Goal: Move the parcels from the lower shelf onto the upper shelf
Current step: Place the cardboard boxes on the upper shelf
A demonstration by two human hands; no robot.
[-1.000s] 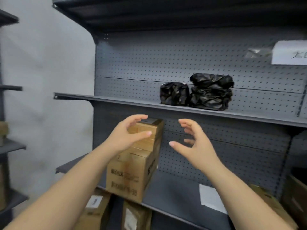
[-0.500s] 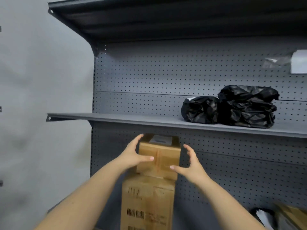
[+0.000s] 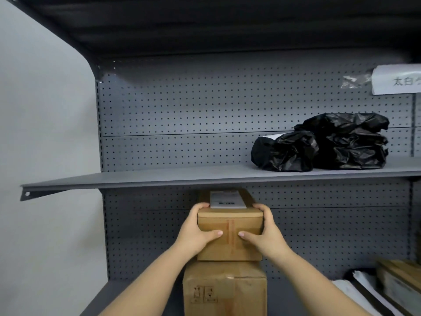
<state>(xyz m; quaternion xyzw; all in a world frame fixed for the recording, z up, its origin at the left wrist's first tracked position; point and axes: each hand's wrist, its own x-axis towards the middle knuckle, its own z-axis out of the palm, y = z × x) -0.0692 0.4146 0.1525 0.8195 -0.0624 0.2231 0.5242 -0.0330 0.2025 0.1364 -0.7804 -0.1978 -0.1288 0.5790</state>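
Note:
A small brown cardboard box [image 3: 230, 245] with a white label on top sits on a larger brown carton [image 3: 224, 293] on the lower shelf [image 3: 109, 295]. My left hand [image 3: 196, 231] grips the small box's left side, thumb across its front. My right hand [image 3: 262, 233] grips its right side in the same way. The upper shelf [image 3: 141, 177] runs just above the box. On that shelf's right part lie two black plastic-wrapped parcels, a small black parcel [image 3: 284, 151] and a bigger black parcel [image 3: 350, 142].
The left and middle of the upper shelf are bare grey metal. A perforated back panel [image 3: 205, 106] closes the rack. A white paper sign [image 3: 396, 79] hangs at the upper right. More cartons and white papers [image 3: 396, 286] lie at the lower right. A pale wall [image 3: 45, 133] is on the left.
Both hands have closed in from open reaching to gripping the small top box on its sides. The view has tilted upward and drawn closer to the rack.

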